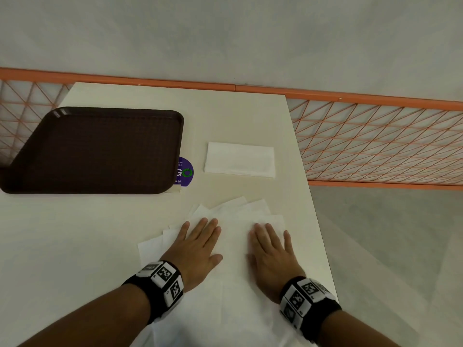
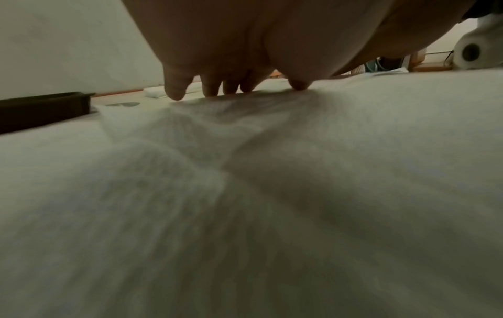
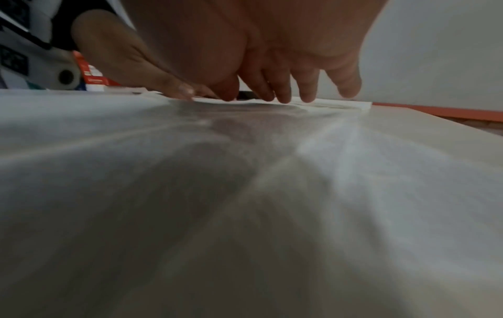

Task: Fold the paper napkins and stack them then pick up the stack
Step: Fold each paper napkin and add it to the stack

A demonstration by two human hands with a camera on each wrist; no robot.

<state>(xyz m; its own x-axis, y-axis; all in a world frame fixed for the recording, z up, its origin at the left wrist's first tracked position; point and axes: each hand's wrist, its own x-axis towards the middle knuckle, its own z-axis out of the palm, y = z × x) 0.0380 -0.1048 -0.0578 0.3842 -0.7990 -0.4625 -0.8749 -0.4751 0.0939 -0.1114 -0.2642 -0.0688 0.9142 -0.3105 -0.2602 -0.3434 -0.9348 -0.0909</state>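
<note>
A loose pile of unfolded white paper napkins (image 1: 233, 216) lies fanned out near the table's front right. My left hand (image 1: 198, 242) presses flat on its left side, fingers straight. My right hand (image 1: 271, 244) lies flat on the right side, fingers spread. Farther back a folded napkin (image 1: 240, 159) rests alone on the table. In the left wrist view my left hand's fingertips (image 2: 209, 90) touch rumpled napkin paper (image 2: 245, 172). The right wrist view has my right hand's fingertips (image 3: 283, 96) on the napkin sheet (image 3: 245, 172).
A dark brown tray (image 1: 100, 151) sits at the back left, partly covering a purple round sticker (image 1: 186, 172). The table's right edge (image 1: 315, 221) runs close to my right hand. An orange mesh railing (image 1: 375, 136) stands beyond the table.
</note>
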